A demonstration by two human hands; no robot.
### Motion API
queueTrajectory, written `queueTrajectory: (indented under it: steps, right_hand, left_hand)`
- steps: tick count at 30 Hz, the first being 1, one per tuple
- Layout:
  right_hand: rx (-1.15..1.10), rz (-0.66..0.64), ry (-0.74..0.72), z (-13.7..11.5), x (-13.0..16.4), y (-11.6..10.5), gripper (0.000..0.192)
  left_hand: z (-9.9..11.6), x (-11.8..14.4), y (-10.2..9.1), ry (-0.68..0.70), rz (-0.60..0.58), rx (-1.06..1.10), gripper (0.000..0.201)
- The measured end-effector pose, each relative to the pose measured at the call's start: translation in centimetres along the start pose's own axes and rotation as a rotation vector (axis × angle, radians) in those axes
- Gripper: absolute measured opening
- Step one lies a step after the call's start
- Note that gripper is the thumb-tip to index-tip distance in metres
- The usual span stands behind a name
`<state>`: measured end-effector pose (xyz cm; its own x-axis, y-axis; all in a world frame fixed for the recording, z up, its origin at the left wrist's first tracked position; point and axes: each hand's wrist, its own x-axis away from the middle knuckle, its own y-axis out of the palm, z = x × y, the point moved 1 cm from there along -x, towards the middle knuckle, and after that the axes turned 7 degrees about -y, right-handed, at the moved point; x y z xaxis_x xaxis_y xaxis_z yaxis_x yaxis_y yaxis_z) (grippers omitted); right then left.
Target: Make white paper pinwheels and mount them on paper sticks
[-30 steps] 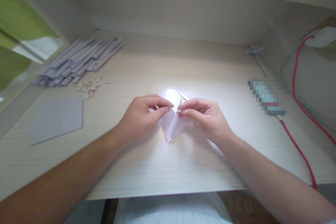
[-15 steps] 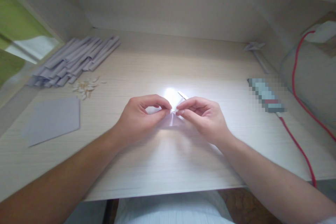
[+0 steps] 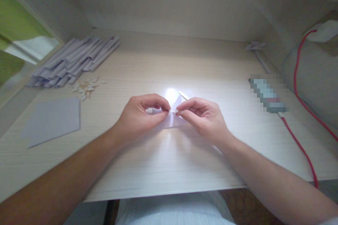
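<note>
Evidently, a folded white paper was pinched between the left hand and right hand (fingertips nearly touching); a crease was judged in progress, firm pressing being called for next.

The desk looks like pale wood-grain laminate, smooth, with a slight sheen where light glares near the middle. The folded piece is thin white paper, matt and creased. The flat sheet and the rolled strips are matt grey paper. The cable is smooth red plastic
</note>
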<state>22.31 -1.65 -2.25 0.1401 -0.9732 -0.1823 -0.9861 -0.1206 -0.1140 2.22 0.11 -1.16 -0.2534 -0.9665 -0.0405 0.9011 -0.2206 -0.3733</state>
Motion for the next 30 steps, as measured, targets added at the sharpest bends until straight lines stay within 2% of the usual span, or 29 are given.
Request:
queueTrajectory:
  steps: [6, 8, 10, 12, 15, 17, 21, 26, 30]
  right_hand:
    - [0.005, -0.004, -0.005, 0.0, 0.0, -0.1, 0.005]
    - [-0.015, 0.011, 0.012, -0.1, -0.2, -0.1, 0.005]
    - [-0.047, 0.019, 0.041, -0.2, -0.3, -0.1, 0.005]
    - [-0.077, 0.014, 0.075, -0.2, -0.4, -0.1, 0.006]
    - [-0.101, -0.001, 0.102, -0.1, -0.4, 0.0, 0.006]
    - [-0.123, -0.006, 0.104, 0.0, -0.4, 0.0, 0.006]
    - [-0.152, -0.001, 0.098, 0.1, -0.4, 0.1, 0.005]
    - [-0.129, 0.033, 0.095, 0.0, -0.5, 0.0, 0.006]
    - [-0.144, 0.070, 0.088, 0.0, -0.5, -0.2, 0.006]
  left_hand:
    - [0.0, 0.1, 0.1, 0.013, -0.022, 0.042, 0.011]
    - [-0.2, -0.1, 0.0, 0.003, 0.023, 0.016, 0.007]
    - [-0.6, -0.4, -0.1, 0.001, 0.111, -0.073, 0.007]
    - [-1.2, -0.9, -0.2, 0.015, 0.180, -0.235, 0.022]
    - [-2.1, -1.4, 0.1, 0.010, 0.149, -0.468, 0.040]
    - [-2.4, -1.6, 0.5, 0.010, 0.102, -0.525, 0.034]
    - [-2.4, -1.5, 0.9, 0.039, 0.069, -0.486, 0.012]
    - [-2.0, -1.3, 0.3, 0.094, 0.117, -0.354, 0.008]
    - [-1.7, -1.0, -0.1, 0.024, 0.130, -0.217, 0.008]
